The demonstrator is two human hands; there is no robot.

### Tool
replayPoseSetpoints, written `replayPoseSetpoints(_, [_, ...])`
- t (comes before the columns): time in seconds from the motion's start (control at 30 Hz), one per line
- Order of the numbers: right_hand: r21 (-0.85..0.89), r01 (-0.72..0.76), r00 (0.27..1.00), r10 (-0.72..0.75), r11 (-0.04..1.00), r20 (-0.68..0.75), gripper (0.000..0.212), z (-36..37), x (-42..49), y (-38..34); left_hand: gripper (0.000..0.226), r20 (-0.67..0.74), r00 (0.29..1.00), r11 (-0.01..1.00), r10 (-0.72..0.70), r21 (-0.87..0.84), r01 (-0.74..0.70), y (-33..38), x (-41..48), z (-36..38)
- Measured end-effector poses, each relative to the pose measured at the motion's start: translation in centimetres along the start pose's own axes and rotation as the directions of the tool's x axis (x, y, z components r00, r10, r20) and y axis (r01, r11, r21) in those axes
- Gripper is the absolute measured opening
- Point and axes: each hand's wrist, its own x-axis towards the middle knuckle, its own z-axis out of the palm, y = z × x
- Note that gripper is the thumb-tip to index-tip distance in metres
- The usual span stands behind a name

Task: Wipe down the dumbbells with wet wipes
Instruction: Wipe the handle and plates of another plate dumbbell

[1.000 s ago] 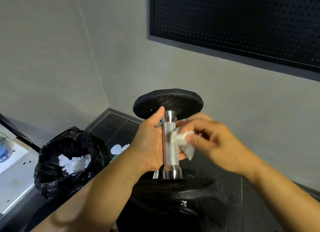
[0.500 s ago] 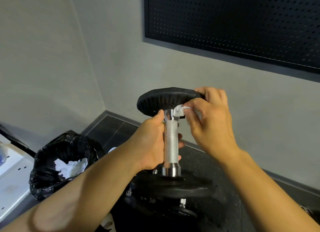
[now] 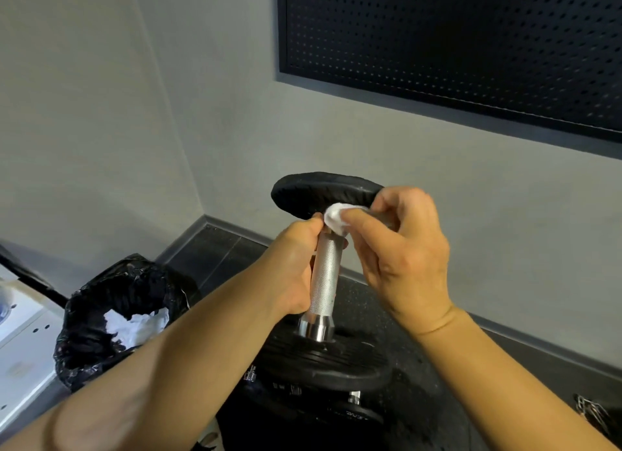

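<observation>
L hand (image 3: 292, 269) grip round dumbbell (image 3: 324, 279) | R hand (image 3: 404, 255) grip pinching wipe (image 3: 335, 216) at bar top

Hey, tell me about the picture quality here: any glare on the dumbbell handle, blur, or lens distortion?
Head view: soft, even light; bright glare on the polished collar below the dumbbell handle; the wipe looks washed-out white; the left hand and right hand are sharp; the wide lens bows the wall corner; the black bin bag loses detail.
</observation>
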Motion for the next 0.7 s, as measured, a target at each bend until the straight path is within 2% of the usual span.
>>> replayPoseSetpoints(0.1, [-0.012,0.037,0.995,-0.036,0.999,0.094,0.020,0.3,0.7,-0.1,0.046,0.001,1.000,0.997,0.006,-0.076,-0.006,-0.3,0.1,-0.3])
replayPoseSetpoints(0.2, [-0.033,0.107,0.968,-0.096,0.994,0.232,0.015,1.2,-0.1,-0.5,0.040,0.088,0.996,0.980,0.027,-0.197,-0.009,-0.1,-0.4,-0.3])
replayPoseSetpoints(0.3, [0.217,-0.123,0.916,0.026,0.968,0.400,0.026,1.6,-0.1,-0.3,0.040,0.106,0.994,0.978,0.037,-0.208,-0.015,0.3,-0.4,-0.3])
replayPoseSetpoints(0.4, [0.378,-0.267,0.800,-0.015,0.886,0.600,0.016,0.9,-0.2,0.2,0.043,0.075,0.997,0.972,0.004,-0.233,0.014,0.7,-0.3,-0.2])
replayPoseSetpoints(0.5, [0.485,-0.547,0.598,-0.086,0.682,0.796,0.012,-0.1,-1.4,0.1,0.054,-0.020,0.999,0.979,-0.045,-0.202,0.040,0.8,-0.3,-0.2])
replayPoseSetpoints(0.57, [0.485,-0.697,0.508,-0.114,0.529,0.854,0.011,-0.3,-1.9,0.1,0.054,-0.067,0.998,0.984,-0.013,-0.175,0.001,0.5,-0.2,-0.3])
replayPoseSetpoints(0.63, [0.480,-0.725,0.490,-0.119,0.493,0.863,0.011,-0.3,-2.0,0.0,0.049,-0.070,0.997,0.985,0.026,-0.171,-0.038,0.2,-0.2,-0.4])
replayPoseSetpoints(0.7, [0.479,-0.661,0.544,-0.071,0.578,0.836,0.011,0.1,-2.1,-0.2,0.046,-0.066,0.997,0.985,0.034,-0.165,-0.045,0.0,-0.1,-0.6])
